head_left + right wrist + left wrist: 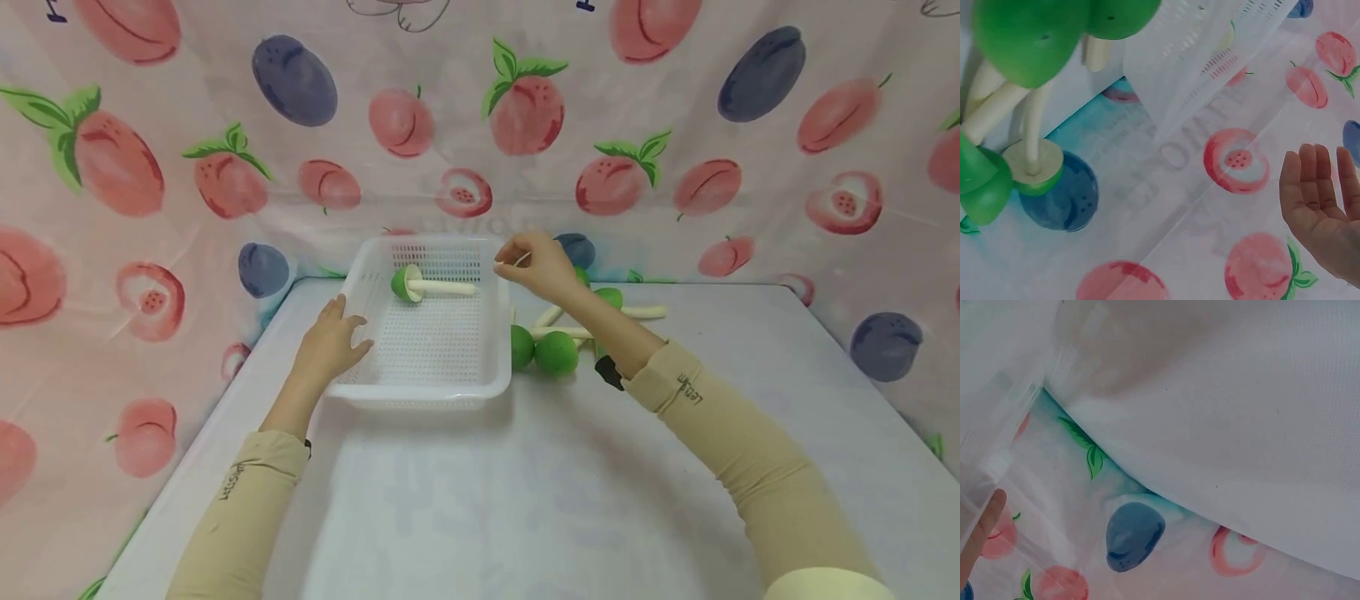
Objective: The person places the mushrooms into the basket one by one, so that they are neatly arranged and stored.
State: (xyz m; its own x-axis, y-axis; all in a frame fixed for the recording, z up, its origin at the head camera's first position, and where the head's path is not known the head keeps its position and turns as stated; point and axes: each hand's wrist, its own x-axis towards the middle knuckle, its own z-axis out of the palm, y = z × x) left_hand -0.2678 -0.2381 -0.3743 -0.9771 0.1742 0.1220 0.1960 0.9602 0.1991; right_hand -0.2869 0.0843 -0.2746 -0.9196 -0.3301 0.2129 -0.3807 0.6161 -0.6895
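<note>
Two tan sleeves cover my arms, the left sleeve [240, 508] and the right sleeve [750, 467], both reaching forward over a pale table [480, 500]. A dark band [609, 372] shows at my right wrist. Ahead, a little left of centre, a white basket [427, 392] stands upright on the table, its walls and floor pierced with small slots. My left hand [327, 340] is at the basket's left rim, fingers spread, the thumb and one finger reaching over toward the inside; the left wrist view shows one straight finger beside the translucent wall. I cannot tell how firmly they press. Just right of the basket, partly hidden by my right forearm, lies a pile of mushrooms [556, 353] with rounded green caps and cream stems pointing several ways. Inside the basket, toward the back, one mushroom [431, 287] lies on its side, green cap to the left, stem to the right. My right hand [543, 265] is at the basket's back right corner, fingers loosely extended, some side by side and one set apart; I cannot tell whether they touch the rim. Farthest away hangs a pink cloth [465, 125] printed with red and dark blue fruit and green leaves.
</note>
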